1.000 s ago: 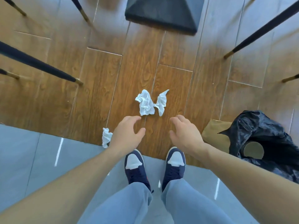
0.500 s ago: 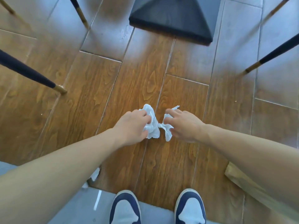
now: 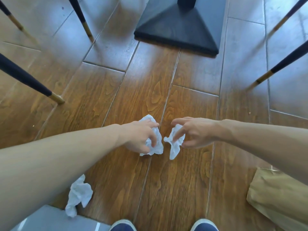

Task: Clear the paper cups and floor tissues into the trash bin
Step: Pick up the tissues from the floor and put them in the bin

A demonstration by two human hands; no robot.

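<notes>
Left hand [image 3: 141, 138] grips crumpled tissue [image 3: 155, 144] — right hand [image 3: 195, 132] grips long tissue [image 3: 175, 144], tail toward shoes.

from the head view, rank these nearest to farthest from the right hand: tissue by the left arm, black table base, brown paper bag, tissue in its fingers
From the right hand:
1. Tissue in its fingers, touching.
2. Brown paper bag, lower right.
3. Black table base, top centre, and tissue by the left arm, lower left: too close to call.
</notes>
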